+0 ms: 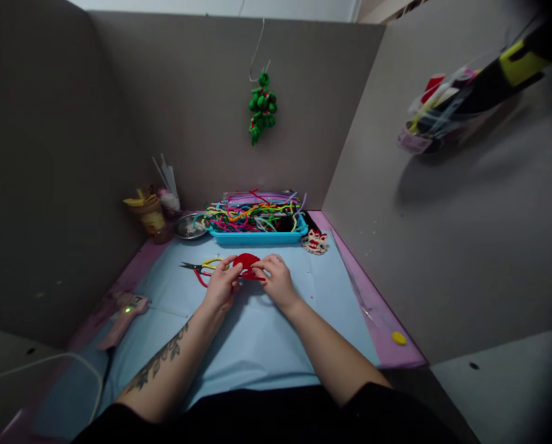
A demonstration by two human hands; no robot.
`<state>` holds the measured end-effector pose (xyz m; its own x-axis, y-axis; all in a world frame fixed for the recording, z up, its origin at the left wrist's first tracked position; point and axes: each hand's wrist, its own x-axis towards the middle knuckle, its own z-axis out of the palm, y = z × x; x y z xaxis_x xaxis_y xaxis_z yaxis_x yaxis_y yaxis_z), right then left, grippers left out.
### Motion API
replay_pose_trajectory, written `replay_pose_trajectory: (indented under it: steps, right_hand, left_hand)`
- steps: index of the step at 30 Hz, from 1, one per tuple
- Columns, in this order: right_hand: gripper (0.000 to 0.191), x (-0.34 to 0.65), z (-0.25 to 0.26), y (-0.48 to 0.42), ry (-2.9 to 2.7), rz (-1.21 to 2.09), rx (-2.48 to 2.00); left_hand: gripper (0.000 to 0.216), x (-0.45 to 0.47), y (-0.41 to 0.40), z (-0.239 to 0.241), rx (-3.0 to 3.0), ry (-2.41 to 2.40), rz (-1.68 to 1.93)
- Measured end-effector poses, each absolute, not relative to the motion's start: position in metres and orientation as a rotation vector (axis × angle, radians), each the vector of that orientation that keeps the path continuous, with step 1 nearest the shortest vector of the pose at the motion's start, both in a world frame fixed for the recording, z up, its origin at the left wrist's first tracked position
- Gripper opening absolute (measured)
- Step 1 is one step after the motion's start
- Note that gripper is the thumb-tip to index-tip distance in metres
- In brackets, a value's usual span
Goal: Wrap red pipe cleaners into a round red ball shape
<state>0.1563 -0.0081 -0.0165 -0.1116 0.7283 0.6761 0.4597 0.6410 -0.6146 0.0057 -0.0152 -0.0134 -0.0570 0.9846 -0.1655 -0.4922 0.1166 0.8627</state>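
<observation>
A rounded red fuzzy piece (pixel 246 261), seemingly of pipe cleaner, is held up between both hands over the blue sheet. My left hand (pixel 223 285) grips its left side, thumb on the front. On the other side, my right hand (pixel 276 279) pinches its right edge, where a red strand (pixel 256 277) runs along the bottom. The right fingertips partly cover what they hold. Just left of my left hand lie scissors (pixel 197 267), blades pointing left, with yellow and red at the handle end; part of them is behind the hand.
A blue tray (pixel 257 237) of colourful pipe cleaners stands at the back, between a metal bowl (pixel 191 227) and a red-and-white ornament (pixel 315 242). A pink glue gun (pixel 124 317) lies left. Tweezers (pixel 366 310) and a yellow disc (pixel 398 338) are right. Grey partitions (pixel 229 117) enclose the table.
</observation>
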Motion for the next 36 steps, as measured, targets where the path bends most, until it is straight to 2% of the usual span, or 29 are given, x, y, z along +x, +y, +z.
replay_pose_trajectory:
  steps: [6, 20, 26, 31, 36]
  right_hand:
    - [0.012, 0.162, -0.017, -0.007, -1.906, 0.148, -0.961]
    - [0.013, 0.155, -0.016, -0.011, -1.794, 0.189, -1.023]
    - [0.014, 0.145, -0.019, -0.013, -1.548, 0.453, -1.106]
    - [0.007, 0.137, -0.026, -0.012, -1.273, 0.725, -1.22]
    - [0.008, 0.134, -0.028, -0.012, -1.111, 1.051, -1.137]
  left_hand:
    - [0.055, 0.006, -0.015, -0.016, 0.716, 0.959, 1.386]
    - [0.054, 0.008, -0.018, -0.016, 0.786, 1.01, 1.372]
    - [0.054, 0.01, -0.02, -0.01, 0.868, 1.068, 1.399]
    - [0.05, 0.012, -0.023, -0.009, 0.954, 1.128, 1.449]
    - [0.046, 0.013, -0.025, -0.008, 1.014, 1.137, 1.508]
